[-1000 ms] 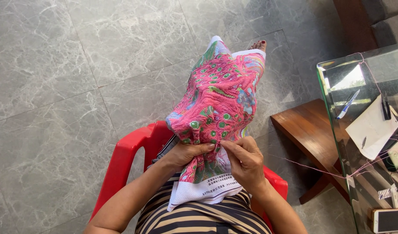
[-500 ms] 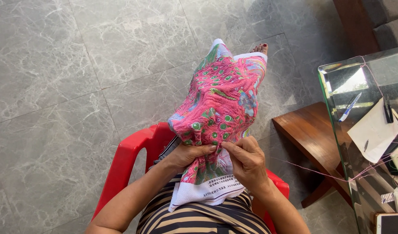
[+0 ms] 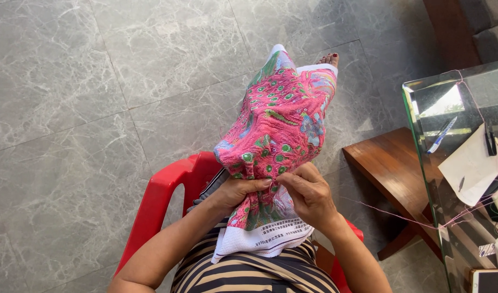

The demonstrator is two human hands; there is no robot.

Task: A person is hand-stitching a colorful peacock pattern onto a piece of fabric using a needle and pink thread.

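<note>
A large cross-stitch cloth (image 3: 279,130), mostly pink with green and blue patterns and a white printed border, drapes over my lap and knees. My left hand (image 3: 237,191) grips a bunched fold of it from the left. My right hand (image 3: 310,194) pinches the cloth beside the left hand, fingertips nearly touching; whether it holds a needle I cannot tell. A thin pink thread (image 3: 412,218) runs from near my right hand toward the glass table. I sit on a red plastic chair (image 3: 162,195), in striped clothing.
A glass-topped table (image 3: 422,141) stands at the right, carrying a blue pen (image 3: 442,134), a white paper (image 3: 471,165), a dark pen (image 3: 490,144) and a phone (image 3: 490,280). Under it sits a brown wooden stool (image 3: 387,163). Grey marble tiles cover the floor (image 3: 70,108).
Both hands stay bunched on the cloth; fingers shifted slightly. The view drifted a little, otherwise nothing moved.
</note>
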